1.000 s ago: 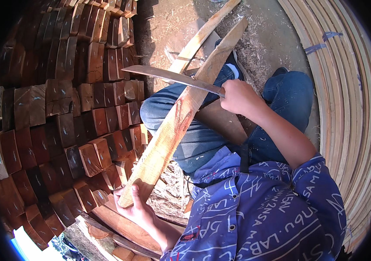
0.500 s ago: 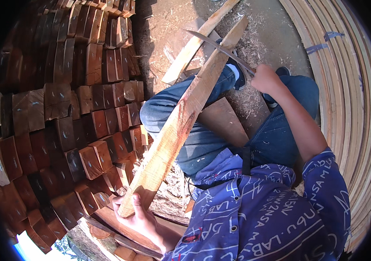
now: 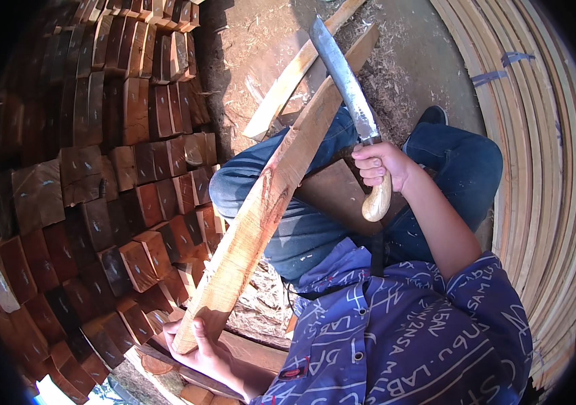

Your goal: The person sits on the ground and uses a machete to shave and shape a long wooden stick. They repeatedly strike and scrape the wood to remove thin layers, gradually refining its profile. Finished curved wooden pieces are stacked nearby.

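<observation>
Bright daylight, high contrast. Knife blade (image 3: pixel 346 79) carries a pale sheen; dark shadow crosses the lower end of plank (image 3: pixel 254 212). Stacked timber (image 3: pixel 99 182) at left largely dim; lower-left corner blown out. Fisheye distortion bows long boards (image 3: pixel 534 155) at right; rim black. Central detail reasonably sharp.

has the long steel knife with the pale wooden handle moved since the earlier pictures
Yes; the long steel knife has swung its tip rightward and forward, away from the stacked brown wooden blocks on the left.

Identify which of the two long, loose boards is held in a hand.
The nearer board, crossing over the left leg, its near end gripped by the left hand; the other board lies farther off, untouched.
</observation>
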Tool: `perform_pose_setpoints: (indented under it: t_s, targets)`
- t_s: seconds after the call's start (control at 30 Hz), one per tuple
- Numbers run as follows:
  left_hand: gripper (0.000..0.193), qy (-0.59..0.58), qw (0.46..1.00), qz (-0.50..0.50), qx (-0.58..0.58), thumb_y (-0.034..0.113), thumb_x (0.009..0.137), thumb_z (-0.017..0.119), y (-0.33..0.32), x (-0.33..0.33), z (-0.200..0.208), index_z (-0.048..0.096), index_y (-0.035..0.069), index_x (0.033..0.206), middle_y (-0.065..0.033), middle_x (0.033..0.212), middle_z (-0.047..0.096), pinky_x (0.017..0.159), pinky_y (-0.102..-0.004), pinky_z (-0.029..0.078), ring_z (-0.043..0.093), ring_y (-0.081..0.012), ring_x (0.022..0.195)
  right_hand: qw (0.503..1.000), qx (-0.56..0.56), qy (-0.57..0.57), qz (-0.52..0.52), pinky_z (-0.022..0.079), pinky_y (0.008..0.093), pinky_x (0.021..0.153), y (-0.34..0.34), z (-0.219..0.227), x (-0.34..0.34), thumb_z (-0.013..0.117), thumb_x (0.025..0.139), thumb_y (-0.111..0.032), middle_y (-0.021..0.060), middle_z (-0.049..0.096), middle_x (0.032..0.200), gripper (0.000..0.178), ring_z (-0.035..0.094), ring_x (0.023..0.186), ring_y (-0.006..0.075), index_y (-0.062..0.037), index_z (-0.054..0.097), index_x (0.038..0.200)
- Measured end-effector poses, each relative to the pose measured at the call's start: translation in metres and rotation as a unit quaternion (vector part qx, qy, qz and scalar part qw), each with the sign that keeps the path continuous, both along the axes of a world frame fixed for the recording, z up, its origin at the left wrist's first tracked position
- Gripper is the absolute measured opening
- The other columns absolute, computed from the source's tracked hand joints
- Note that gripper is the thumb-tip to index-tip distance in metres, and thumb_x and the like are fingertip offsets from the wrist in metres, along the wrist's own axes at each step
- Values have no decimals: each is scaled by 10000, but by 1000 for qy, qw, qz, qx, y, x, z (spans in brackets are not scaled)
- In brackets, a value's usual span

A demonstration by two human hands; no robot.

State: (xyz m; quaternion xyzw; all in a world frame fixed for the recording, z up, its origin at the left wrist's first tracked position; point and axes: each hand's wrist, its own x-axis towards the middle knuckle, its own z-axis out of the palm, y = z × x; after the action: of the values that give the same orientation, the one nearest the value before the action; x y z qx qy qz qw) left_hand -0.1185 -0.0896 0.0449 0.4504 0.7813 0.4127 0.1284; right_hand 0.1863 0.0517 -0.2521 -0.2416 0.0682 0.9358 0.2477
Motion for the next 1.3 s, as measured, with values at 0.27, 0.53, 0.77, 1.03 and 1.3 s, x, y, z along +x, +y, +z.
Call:
perform_pose_setpoints:
  t_s: [0.27, 0.53, 0.77, 1.03, 1.3]
  targets:
    - [385, 10, 1000, 20, 20, 242, 793, 843, 3, 8, -1, 534, 28, 878, -14, 792, 537, 761, -262, 426, 528, -110, 753, 710, 465, -520, 97, 437, 396, 531, -19, 90, -32, 717, 802, -150, 95, 524, 553, 235, 576, 536, 247, -11, 587, 663]
    - [354, -13, 1000, 20, 6, 173, 791, 841, -3, 11, -1, 536, 24, 891, -23, 815, 556, 776, -260, 430, 535, -114, 783, 556, 480, -635, 239, 540, 484, 743, 19, 61, -8, 642, 720, -125, 215, 682, 781, 129, 673, 778, 413, -22, 700, 774]
    - [288, -16, 1000, 5, -10, 176, 840, 797, -13, -9, -16, 552, 40, 909, -73, 863, 648, 797, -279, 501, 617, -141, 802, 575, 539, -554, 269, 540, 481, 751, 0, 123, -30, 636, 726, -127, 231, 675, 771, 145, 673, 778, 415, -22, 706, 798]
    - [342, -21, 997, 69, 9, 176, 783, 846, -6, 5, -12, 549, 29, 869, -21, 810, 552, 764, -274, 432, 526, -116, 780, 495, 388, -723, 286, 536, 465, 714, 40, 16, 35, 652, 729, -104, 279, 668, 803, 200, 678, 802, 429, 69, 681, 827]
    - [286, -23, 1000, 19, 5, 145, 845, 790, 1, 12, -6, 524, 45, 873, -46, 838, 612, 767, -262, 477, 577, -121, 773, 587, 509, -608, 166, 499, 454, 649, 26, 92, -16, 683, 757, -142, 238, 636, 690, 176, 639, 679, 414, 32, 668, 749]
